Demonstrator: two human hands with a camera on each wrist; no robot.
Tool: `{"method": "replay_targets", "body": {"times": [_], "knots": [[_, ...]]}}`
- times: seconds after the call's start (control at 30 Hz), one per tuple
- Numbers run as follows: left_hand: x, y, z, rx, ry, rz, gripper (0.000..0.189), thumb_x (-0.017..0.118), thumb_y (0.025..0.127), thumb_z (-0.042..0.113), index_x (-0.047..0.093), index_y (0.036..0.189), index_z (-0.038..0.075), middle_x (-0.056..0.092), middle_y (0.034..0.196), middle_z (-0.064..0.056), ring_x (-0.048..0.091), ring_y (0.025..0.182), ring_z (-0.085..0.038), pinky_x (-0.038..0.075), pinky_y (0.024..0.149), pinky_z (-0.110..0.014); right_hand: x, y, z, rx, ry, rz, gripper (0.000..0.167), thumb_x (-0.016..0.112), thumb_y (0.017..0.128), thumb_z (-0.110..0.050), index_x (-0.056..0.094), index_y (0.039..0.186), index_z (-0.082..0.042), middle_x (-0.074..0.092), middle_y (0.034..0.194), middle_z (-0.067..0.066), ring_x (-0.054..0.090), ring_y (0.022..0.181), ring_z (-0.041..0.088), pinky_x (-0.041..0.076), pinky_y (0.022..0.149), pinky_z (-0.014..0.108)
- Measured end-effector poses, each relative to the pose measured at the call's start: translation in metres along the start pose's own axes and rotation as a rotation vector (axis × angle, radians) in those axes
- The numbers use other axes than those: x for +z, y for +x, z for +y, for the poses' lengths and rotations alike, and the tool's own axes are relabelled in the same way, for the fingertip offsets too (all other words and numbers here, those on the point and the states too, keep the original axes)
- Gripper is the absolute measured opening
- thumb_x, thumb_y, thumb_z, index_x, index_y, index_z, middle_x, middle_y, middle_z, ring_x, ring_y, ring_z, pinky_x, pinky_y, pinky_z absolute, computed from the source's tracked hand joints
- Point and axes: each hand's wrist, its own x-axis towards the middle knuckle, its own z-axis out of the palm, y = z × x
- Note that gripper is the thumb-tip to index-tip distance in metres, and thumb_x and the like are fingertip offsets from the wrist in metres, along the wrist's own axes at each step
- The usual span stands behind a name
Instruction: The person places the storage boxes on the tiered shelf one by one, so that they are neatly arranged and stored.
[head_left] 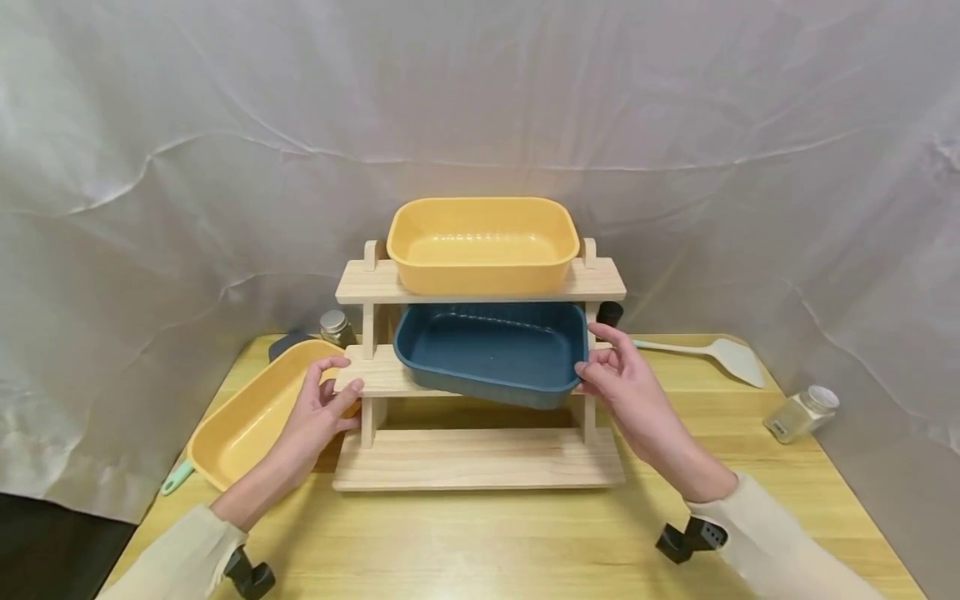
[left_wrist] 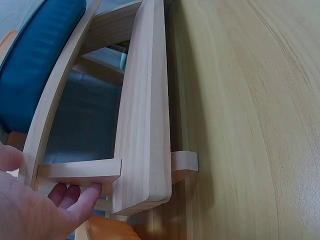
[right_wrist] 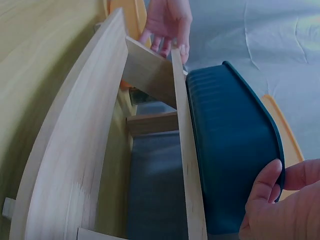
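A three-tier wooden rack [head_left: 480, 458] stands on the table. On its middle tier sits a dark blue plastic basin [head_left: 491, 346], its right front corner jutting past the shelf's front edge. My right hand [head_left: 633, 392] pinches the basin's right rim between thumb and fingers; the right wrist view shows the thumb on the outer wall of the blue basin [right_wrist: 235, 150]. With my left hand [head_left: 315, 412] I grip the left end of the middle shelf, thumb above and fingers below in the left wrist view. A yellow basin [head_left: 483, 279] rests on the top tier.
Another yellow basin [head_left: 255, 417] leans at the rack's left, with a green handle end [head_left: 177, 477] beside it. Behind it stands a silver-lidded jar [head_left: 335, 327]. On the right lie a white spatula [head_left: 735, 360] and a glass jar [head_left: 801, 414]. A grey curtain [head_left: 480, 100] hangs behind.
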Motion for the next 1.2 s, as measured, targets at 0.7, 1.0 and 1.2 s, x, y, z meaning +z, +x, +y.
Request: {"method": "replay_targets", "body": {"times": [0.7,1.0,1.2], "knots": [[0.000,0.001,-0.002,0.020,0.005,-0.006,0.050,0.063,0.114,0.023,0.032,0.152,0.015,0.051,0.116,-0.010,0.057,0.114,-0.023,0.058,0.089,-0.038,-0.009,0.023,0.000,0.025,0.030,-0.045,0.063,0.060,0.112,-0.004,0.030,0.167,-0.002,0.050,0.112,0.007,0.060,0.095,0.012,0.056,0.093,0.022],[0.000,0.001,-0.002,0.013,0.011,0.008,0.052,0.063,0.114,0.023,0.031,0.153,0.013,0.051,0.115,-0.010,0.057,0.116,-0.026,0.058,0.089,-0.038,-0.010,0.029,0.000,0.021,0.006,-0.074,0.063,0.060,0.113,-0.007,0.031,0.168,-0.003,0.050,0.112,0.007,0.060,0.097,0.014,0.055,0.095,0.022],[0.001,0.001,-0.002,0.010,0.009,0.012,0.052,0.064,0.114,0.023,0.032,0.153,0.014,0.052,0.115,-0.009,0.058,0.110,-0.021,0.058,0.090,-0.039,-0.012,0.032,0.001,0.026,0.019,-0.082,0.061,0.060,0.113,-0.007,0.031,0.167,-0.002,0.052,0.110,0.005,0.060,0.095,0.012,0.055,0.094,0.022]]}}
